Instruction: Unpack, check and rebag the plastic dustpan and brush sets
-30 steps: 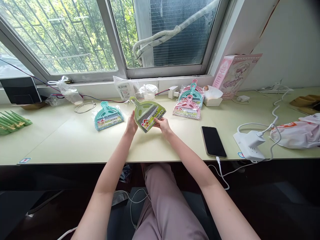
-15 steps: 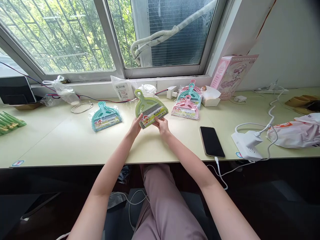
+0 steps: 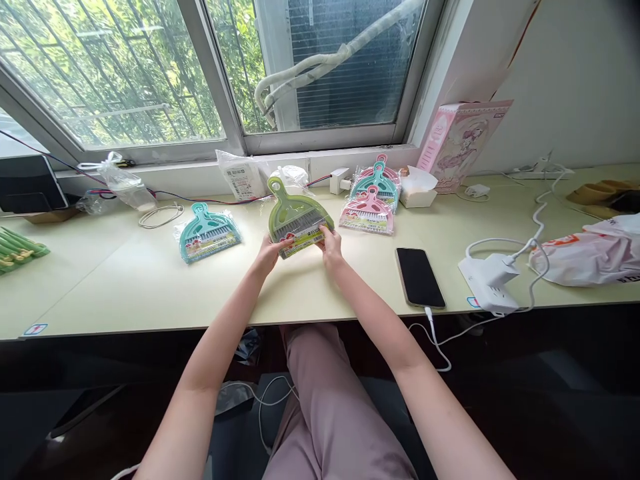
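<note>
A green dustpan and brush set (image 3: 296,217) in clear wrapping is held above the desk, its handle pointing up and away from me. My left hand (image 3: 271,253) grips its lower left corner, thumb on the printed label. At the right edge my right hand (image 3: 330,243) pinches it, with the thumb on top. To the left, a wrapped teal dustpan set (image 3: 209,233) lies on the desk. On the right are stacked wrapped sets, a pink one (image 3: 369,213) in front and a teal one (image 3: 381,180) behind it.
A black phone (image 3: 421,277) on a cable lies right of my arms, beside a white power strip (image 3: 487,283). A tissue pack (image 3: 419,187) and a pink box (image 3: 465,147) stand at the back right. Green bundled items (image 3: 20,250) lie far left.
My right hand has shifted from the lower edge up to the right side of the green set. The left hand still holds its lower left corner. The camera view has moved slightly.
</note>
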The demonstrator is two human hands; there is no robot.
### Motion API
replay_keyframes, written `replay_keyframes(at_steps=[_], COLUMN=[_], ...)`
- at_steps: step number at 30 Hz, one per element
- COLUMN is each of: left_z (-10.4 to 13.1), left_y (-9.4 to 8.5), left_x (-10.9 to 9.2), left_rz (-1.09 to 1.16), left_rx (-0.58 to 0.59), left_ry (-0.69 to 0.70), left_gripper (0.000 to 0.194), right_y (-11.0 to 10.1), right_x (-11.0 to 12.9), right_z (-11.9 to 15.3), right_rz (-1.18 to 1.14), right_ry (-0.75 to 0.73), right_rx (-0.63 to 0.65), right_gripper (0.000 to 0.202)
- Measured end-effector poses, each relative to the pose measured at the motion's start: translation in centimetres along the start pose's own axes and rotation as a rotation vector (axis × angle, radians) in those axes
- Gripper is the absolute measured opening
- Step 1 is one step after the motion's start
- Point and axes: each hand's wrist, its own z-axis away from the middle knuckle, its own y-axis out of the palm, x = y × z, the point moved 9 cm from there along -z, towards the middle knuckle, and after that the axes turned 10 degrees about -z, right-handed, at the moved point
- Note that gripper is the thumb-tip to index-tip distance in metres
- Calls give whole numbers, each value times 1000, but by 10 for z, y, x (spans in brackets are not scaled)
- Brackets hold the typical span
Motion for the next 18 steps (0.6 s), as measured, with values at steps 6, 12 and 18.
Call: replay_keyframes(at_steps=[6, 12, 18], left_z=[4, 2, -1], left_y=[10, 1, -15], left_x=[-5, -4, -11], left_rz=[-72, -16, 33], left_rx=[80, 3, -95], left_ry=[16, 28, 64], left_gripper=[70, 72, 72], right_y=[-14, 1, 40], right_x=[-2, -4, -18], right_z=[1, 3, 14], right_rz=[75, 10, 50], right_ry=[3, 35, 134], right_rx=[-115, 9, 349], right_gripper=[15, 11, 17])
